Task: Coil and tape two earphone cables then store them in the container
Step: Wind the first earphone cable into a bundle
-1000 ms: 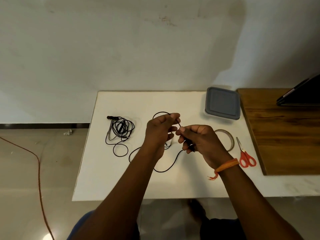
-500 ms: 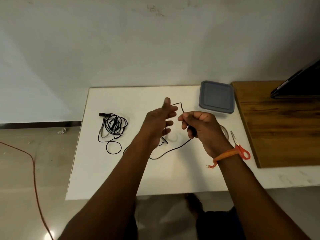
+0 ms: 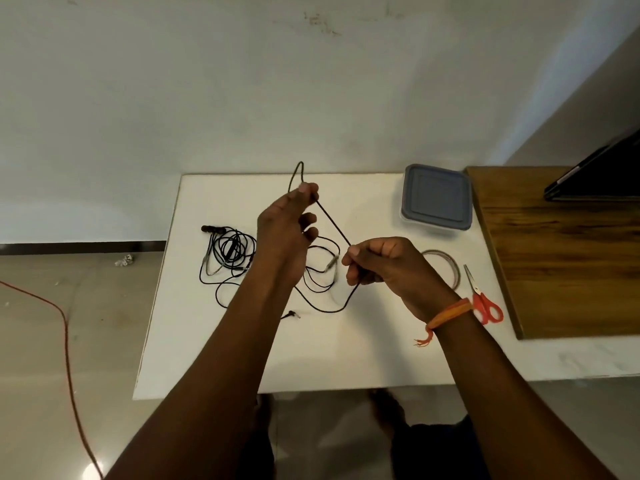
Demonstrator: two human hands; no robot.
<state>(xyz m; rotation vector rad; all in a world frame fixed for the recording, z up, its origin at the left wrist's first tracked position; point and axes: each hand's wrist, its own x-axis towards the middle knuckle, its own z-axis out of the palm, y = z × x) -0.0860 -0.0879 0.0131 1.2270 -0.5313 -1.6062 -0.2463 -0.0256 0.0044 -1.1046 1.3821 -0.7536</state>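
Note:
Above the white table point(image 3: 242, 368), a black earphone cable point(image 3: 334, 226) runs taut between my two hands. My left hand point(image 3: 287, 233) pinches it at the fingertips, and a small loop stands up above them. My right hand point(image 3: 384, 265) grips the cable lower down in curled fingers; the rest trails in loose loops on the table, its plug lying near my left forearm. A second black earphone point(image 3: 227, 254) lies tangled at the table's left. The container with a grey lid point(image 3: 438, 197) is closed at the back right. A tape roll point(image 3: 450, 265) lies behind my right wrist.
Red-handled scissors point(image 3: 483, 303) lie right of the tape roll. A wooden board point(image 3: 568, 258) covers the table's right side, with a dark flat device point(image 3: 595, 181) on its far corner. A red cord point(image 3: 65, 341) runs across the floor at left.
My left hand has risen and moved away from my right hand, drawing the cable out taut between them. The view has shifted slightly.

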